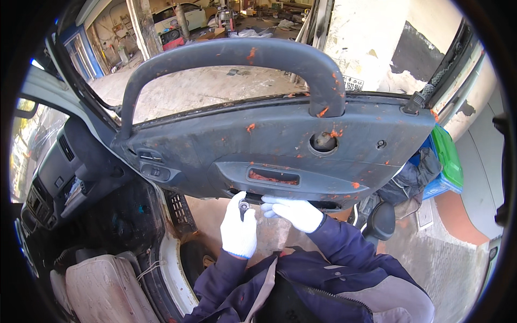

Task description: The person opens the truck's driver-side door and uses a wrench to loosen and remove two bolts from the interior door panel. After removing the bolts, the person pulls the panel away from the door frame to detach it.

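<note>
A grey vehicle door panel (pixel 204 134), specked with orange bits, stands open in front of me. My left hand (pixel 238 229), in a white glove, is closed around a small dark tool with a round metal end (pixel 244 206), just below the panel's lower edge. What kind of tool it is I cannot make out. To its right is my right hand (pixel 299 213), also gloved, its fingers stretched toward the left hand beneath the door pocket. Above both hands is a recessed pull cup (pixel 273 176) with reddish debris inside. A round opening (pixel 323 142) sits higher on the panel.
A large curved grab bar (pixel 231 51) arches over the door. At left are the dashboard (pixel 64 167) and a worn seat (pixel 107 288). A green-lidded bin (pixel 448 156) and a dark mirror-like part (pixel 381 220) are at right. A cluttered workshop lies beyond the window.
</note>
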A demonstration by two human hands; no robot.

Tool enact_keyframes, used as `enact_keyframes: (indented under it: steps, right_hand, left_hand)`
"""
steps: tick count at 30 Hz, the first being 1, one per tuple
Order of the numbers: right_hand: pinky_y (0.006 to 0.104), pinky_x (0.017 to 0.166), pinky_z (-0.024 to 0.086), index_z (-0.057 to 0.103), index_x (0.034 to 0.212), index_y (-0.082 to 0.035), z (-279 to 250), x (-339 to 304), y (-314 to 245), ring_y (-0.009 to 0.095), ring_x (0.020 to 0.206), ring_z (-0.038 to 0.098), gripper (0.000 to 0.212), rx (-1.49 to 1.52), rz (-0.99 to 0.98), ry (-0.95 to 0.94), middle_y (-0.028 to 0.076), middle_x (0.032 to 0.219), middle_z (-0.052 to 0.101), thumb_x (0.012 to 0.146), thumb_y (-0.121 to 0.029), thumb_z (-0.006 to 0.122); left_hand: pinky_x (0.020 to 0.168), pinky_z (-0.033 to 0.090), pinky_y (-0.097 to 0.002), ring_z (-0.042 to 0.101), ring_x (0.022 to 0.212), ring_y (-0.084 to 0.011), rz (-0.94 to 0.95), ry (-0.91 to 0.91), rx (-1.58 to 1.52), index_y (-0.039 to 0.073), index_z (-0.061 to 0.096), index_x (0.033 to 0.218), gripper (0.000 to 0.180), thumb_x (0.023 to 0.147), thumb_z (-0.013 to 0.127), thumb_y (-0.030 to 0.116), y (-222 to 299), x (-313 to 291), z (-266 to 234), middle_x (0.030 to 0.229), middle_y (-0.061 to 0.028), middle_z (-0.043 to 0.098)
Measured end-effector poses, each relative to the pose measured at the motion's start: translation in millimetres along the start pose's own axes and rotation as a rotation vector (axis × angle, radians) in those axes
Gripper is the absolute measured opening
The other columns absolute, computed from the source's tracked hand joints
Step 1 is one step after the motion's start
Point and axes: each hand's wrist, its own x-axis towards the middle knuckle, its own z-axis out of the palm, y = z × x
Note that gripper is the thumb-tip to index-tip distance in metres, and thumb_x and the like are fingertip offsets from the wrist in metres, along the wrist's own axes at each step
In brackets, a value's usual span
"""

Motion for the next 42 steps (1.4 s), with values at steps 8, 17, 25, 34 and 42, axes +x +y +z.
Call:
enact_keyframes:
  steps: [8, 17, 25, 34, 42]
  right_hand:
    - [0.0362, 0.109, 0.059, 0.070, 0.145, 0.005, -10, 9, 19, 0.025, 0.123, 0.073, 0.036, -0.341, -0.253, 0.007, 0.016, 0.132, 0.077, 0.115, -0.015, 0.066]
    - [0.0377, 0.094, 0.062, 0.075, 0.134, 0.002, -16, 17, 32, 0.023, 0.106, 0.077, 0.029, -0.391, -0.318, -0.016, 0.013, 0.115, 0.080, 0.111, -0.015, 0.070]
    - [0.0373, 0.087, 0.065, 0.077, 0.129, 0.002, -13, 19, 42, 0.020, 0.097, 0.078, 0.024, -0.138, -0.272, -0.061, 0.012, 0.112, 0.080, 0.112, -0.012, 0.069]
    - [0.0333, 0.106, 0.059, 0.060, 0.155, 0.004, -12, 9, 22, 0.020, 0.118, 0.073, 0.041, -0.154, -0.056, -0.189, 0.011, 0.131, 0.075, 0.120, -0.017, 0.058]
    - [0.0341, 0.105, 0.060, 0.065, 0.149, 0.004, -5, -18, -13, 0.021, 0.117, 0.074, 0.037, -0.077, -0.052, -0.141, 0.013, 0.131, 0.075, 0.118, -0.014, 0.061]
  left_hand:
    - [0.066, 0.056, -0.0338, 0.071, 0.075, -0.0199, 0.977, -0.357, 0.591, 0.003, 0.070, 0.149, 0.060, 0.092, 0.082, 0.019, 148, 32, -29, 0.094, -0.0077, 0.077]
    - [0.056, 0.051, -0.0380, 0.064, 0.061, -0.0215, 1.376, -0.418, 0.789, 0.002, 0.069, 0.144, 0.059, 0.102, 0.077, 0.042, 187, 94, -2, 0.073, -0.0051, 0.065]
    - [0.055, 0.052, -0.0369, 0.065, 0.059, -0.0219, 1.418, -0.417, 0.826, 0.005, 0.072, 0.139, 0.052, 0.102, 0.077, 0.041, 198, 104, -15, 0.072, -0.0037, 0.065]
    - [0.061, 0.060, -0.0401, 0.073, 0.068, -0.0249, 1.482, -0.554, 0.909, -0.001, 0.073, 0.123, 0.036, 0.098, 0.071, 0.024, 239, 116, -25, 0.080, -0.0100, 0.072]
    - [0.057, 0.060, -0.0423, 0.075, 0.067, -0.0295, 1.182, -0.627, 0.730, 0.010, 0.067, 0.133, 0.039, 0.102, 0.074, 0.034, 215, 117, -18, 0.079, -0.0102, 0.072]
